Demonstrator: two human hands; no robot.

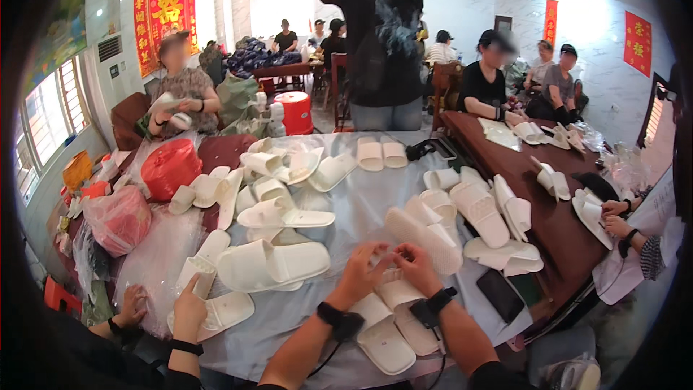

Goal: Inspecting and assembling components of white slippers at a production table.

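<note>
Side by side at the middle of the near table, my left hand [363, 269] and my right hand [417, 269] nearly meet at the fingertips. The fingers of both are curled into a pinch, and whatever may be between them is too small to make out. Just below them lies a pair of cream slippers [383, 339], partly covered by my wrists. A slipper with its textured sole up [424, 240] rests beyond my right hand. Left of my left hand is a large white slipper [278, 265] on top of another.
More slippers [268, 162] are heaped across the plastic-covered table [346, 206]. A black phone [500, 296] lies right of my right hand. At left, a co-worker's hands [189, 310] touch slippers. Red bundles [171, 166] and clear plastic sit farther left. A person stands across the table.
</note>
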